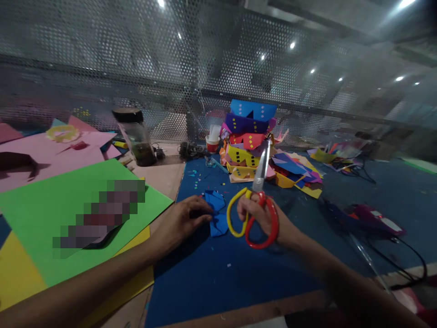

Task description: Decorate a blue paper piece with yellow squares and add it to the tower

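Note:
My right hand [256, 207] is closed around a pair of scissors [262, 168] with one yellow and one red handle loop, blades pointing up and away from me. To the left, my left hand [186, 218] rests low over the blue mat, thumb and fingers pinched at the left edge of a blue paper cut-out [218, 225]. This paper lies on the mat and looks creased; its left side is partly hidden by my fingertips. The scissors are apart from the paper.
Stacked paper face-like cut-outs [252, 124] and coloured scraps [297, 168] stand behind. Green paper [112, 269] lies at left with a blurred-out object on it, near a jar [141, 141]. A purple glue gun [378, 221] with its cord is at right; a paper cup [212, 143] stands behind.

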The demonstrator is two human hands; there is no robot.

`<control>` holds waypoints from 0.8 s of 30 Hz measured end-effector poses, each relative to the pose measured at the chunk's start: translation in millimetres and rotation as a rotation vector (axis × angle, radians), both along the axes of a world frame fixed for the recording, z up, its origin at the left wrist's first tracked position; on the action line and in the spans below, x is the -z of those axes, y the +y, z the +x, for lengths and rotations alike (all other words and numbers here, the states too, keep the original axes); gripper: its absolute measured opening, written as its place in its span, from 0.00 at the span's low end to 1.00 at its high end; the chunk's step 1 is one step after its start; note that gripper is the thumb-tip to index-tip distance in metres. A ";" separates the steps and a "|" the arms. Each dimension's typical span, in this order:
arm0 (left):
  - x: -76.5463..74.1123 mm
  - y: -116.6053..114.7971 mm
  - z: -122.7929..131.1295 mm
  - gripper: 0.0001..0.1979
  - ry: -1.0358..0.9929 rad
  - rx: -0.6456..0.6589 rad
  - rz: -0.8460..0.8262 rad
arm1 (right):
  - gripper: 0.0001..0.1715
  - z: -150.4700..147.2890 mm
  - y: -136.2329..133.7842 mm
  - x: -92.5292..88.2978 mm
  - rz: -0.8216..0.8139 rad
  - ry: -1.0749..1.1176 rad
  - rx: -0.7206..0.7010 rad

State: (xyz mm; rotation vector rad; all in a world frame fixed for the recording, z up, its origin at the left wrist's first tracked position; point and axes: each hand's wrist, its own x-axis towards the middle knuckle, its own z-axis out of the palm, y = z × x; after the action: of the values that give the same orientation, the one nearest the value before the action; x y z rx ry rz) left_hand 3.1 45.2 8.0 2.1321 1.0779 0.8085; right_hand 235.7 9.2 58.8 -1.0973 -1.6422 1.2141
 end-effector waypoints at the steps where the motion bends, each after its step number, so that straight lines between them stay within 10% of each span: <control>1: -0.3 0.3 0.0 0.08 -0.006 0.008 0.003 | 0.22 -8.7 1.0 2.5 0.001 0.026 -0.040; 12: 4.8 1.3 -0.7 0.08 0.046 0.004 0.063 | 0.25 -26.8 3.6 39.7 -0.103 -0.057 -0.089; 24: -1.8 -1.2 0.1 0.09 0.022 0.034 0.024 | 0.25 -33.4 -1.1 35.4 -0.078 -0.024 -0.058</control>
State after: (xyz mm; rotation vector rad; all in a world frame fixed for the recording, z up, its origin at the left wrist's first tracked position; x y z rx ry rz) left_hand 3.1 43.9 9.8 2.1785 1.0451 0.7874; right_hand 202.2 8.0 23.4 -1.1227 -1.6675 1.3167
